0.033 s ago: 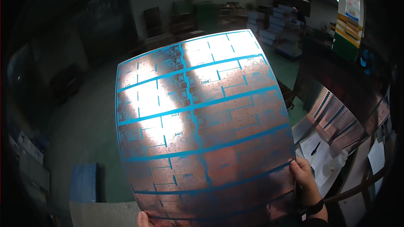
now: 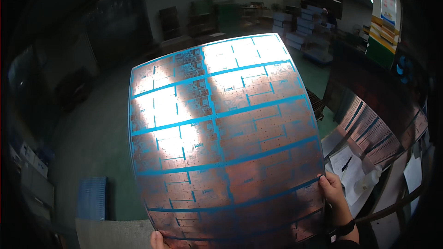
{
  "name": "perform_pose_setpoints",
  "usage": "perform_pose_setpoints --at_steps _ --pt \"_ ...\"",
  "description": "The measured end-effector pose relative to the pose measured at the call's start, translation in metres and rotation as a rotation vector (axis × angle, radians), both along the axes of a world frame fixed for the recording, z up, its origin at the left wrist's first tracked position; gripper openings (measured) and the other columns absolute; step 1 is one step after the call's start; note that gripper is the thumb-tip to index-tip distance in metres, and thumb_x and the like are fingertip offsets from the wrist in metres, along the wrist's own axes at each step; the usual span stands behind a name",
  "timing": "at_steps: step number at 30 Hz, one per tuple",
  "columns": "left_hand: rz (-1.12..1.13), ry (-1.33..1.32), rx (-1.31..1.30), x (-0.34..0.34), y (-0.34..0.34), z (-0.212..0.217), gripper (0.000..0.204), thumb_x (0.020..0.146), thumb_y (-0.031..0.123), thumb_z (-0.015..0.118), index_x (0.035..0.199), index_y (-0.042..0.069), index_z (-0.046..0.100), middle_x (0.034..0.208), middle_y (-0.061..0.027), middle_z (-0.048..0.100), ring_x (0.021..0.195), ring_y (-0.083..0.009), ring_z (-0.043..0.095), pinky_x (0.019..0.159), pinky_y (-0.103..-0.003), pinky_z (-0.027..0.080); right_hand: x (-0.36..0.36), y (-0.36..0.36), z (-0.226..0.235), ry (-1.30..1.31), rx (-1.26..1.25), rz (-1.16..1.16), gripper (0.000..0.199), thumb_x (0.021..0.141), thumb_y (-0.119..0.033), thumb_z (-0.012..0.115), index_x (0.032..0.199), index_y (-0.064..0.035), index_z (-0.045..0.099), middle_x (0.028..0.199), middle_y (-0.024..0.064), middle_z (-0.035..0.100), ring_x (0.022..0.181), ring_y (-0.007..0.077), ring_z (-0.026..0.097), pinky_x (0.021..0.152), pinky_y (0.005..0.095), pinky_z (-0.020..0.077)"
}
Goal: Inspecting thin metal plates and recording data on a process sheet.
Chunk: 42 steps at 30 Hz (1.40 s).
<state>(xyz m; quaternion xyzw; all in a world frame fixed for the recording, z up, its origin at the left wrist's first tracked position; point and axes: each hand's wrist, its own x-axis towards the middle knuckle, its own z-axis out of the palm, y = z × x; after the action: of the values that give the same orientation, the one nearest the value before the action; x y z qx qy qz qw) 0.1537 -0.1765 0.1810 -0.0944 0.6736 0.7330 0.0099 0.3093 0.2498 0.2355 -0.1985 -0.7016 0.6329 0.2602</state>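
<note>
Centrally, both hands hold up a copper panel [image 2: 221,143]: right hand [image 2: 333,193] grips its lower right edge, left hand [image 2: 159,240] its bottom edge; more panels [image 2: 369,131] wait at right.

1. A large copper-coloured circuit panel [image 2: 221,147], thin and flat, was held up facing the camera, tilted slightly so that its top edge leaned to the right.
2. Blue lines crossed its face, splitting it into rows of repeated small rectangular circuit patterns, with a blue border along its edges.
3. Its upper half shone with bright glare from the overhead lights, while its lower half stayed a dull reddish brown.
4. The right hand [image 2: 333,192] gripped the panel's lower right edge; the left hand [image 2: 158,240] held the panel's bottom edge, only its fingertips showing.
</note>
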Motion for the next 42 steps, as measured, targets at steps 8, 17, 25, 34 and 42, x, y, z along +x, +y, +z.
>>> perform_pose_setpoints --at_steps 8,17,25,34,42 --pt "-0.109 -0.190 0.248 -0.001 -0.006 0.007 0.016 0.090 0.020 0.052 0.087 0.005 0.057 0.086 -0.0065 0.057 0.079 -0.0145 0.054 0.073 -0.029 0.045 0.000 0.000 0.007 -0.062 0.007 -0.034 0.026 0.092 -0.024 0.051 0.095 0.0009 0.059 0.064 -0.0045 0.048 0.053 0.0044 0.041 0.048 0.0192 0.0310" --pt "0.039 -0.147 0.182 0.007 0.010 0.018 0.017 0.091 0.019 0.052 0.095 0.004 0.058 0.095 -0.0033 0.055 0.091 -0.0119 0.047 0.082 -0.030 0.039 -0.005 -0.006 0.008 -0.048 -0.070 -0.010 0.024 0.093 -0.021 0.050 0.090 0.0014 0.058 0.074 -0.0047 0.051 0.065 0.0029 0.043 0.058 0.0185 0.0344" --pt "-0.138 -0.116 -0.038 0.005 0.005 0.015 0.022 0.095 0.023 0.041 0.088 0.004 0.052 0.082 -0.0065 0.057 0.077 -0.0165 0.055 0.072 -0.030 0.046 0.000 -0.004 0.011 -0.115 -0.072 0.017 0.025 0.092 -0.021 0.050 0.088 0.0019 0.058 0.075 -0.0043 0.053 0.067 0.0032 0.044 0.059 0.0186 0.0361" --pt "-0.050 -0.216 0.174 -0.001 0.000 -0.020 0.034 0.091 0.039 0.044 0.082 0.006 0.047 0.053 -0.0124 0.049 0.040 -0.0272 0.048 0.042 -0.040 0.045 0.000 -0.003 0.007 -0.105 -0.042 0.037 0.027 0.092 -0.024 0.051 0.093 0.0023 0.059 0.079 -0.0033 0.055 0.072 0.0040 0.046 0.064 0.0197 0.0382" --pt "-0.090 -0.213 0.104 0.002 0.002 -0.008 0.036 0.091 0.040 0.043 0.085 0.004 0.048 0.058 -0.0139 0.054 0.044 -0.0285 0.052 0.045 -0.040 0.047 -0.007 -0.010 0.011 -0.100 -0.097 0.046 0.027 0.092 -0.025 0.051 0.097 0.0011 0.059 0.081 -0.0033 0.056 0.072 0.0042 0.048 0.065 0.0199 0.0392"
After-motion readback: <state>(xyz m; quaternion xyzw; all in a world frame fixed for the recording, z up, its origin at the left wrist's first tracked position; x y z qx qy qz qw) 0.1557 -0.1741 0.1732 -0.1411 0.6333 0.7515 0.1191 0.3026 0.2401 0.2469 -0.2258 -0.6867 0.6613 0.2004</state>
